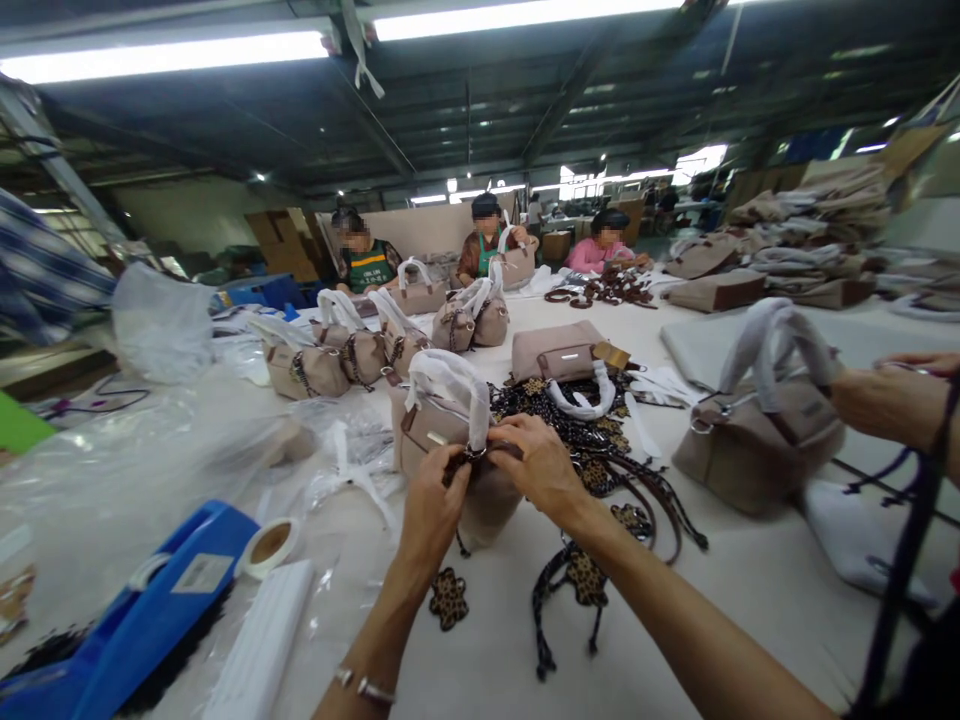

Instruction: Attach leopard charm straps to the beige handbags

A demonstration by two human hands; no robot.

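Note:
A taupe handbag (427, 425) with brown trim stands before me, its handles (450, 380) wrapped in white. At a metal ring on the bag's side, the fingers of my left hand (433, 505) pinch a dark strap. My right hand (541, 468) is closed on the same strap from the other side; the fingers hide much of it. Below the bag lies a leopard-print bear-shaped charm (448, 598), with a dark cord end hanging near it. Another charm (586, 578) with braided black cords lies by my right forearm, and a pile of cords (547, 405) sits behind.
Several finished-looking handbags (304, 368) stand at the back left. A blue tape dispenser (161, 610) and a tape roll (270, 548) lie at left. At right, another person's hand (874, 395) reaches to a handbag (761, 440). People sit across the table.

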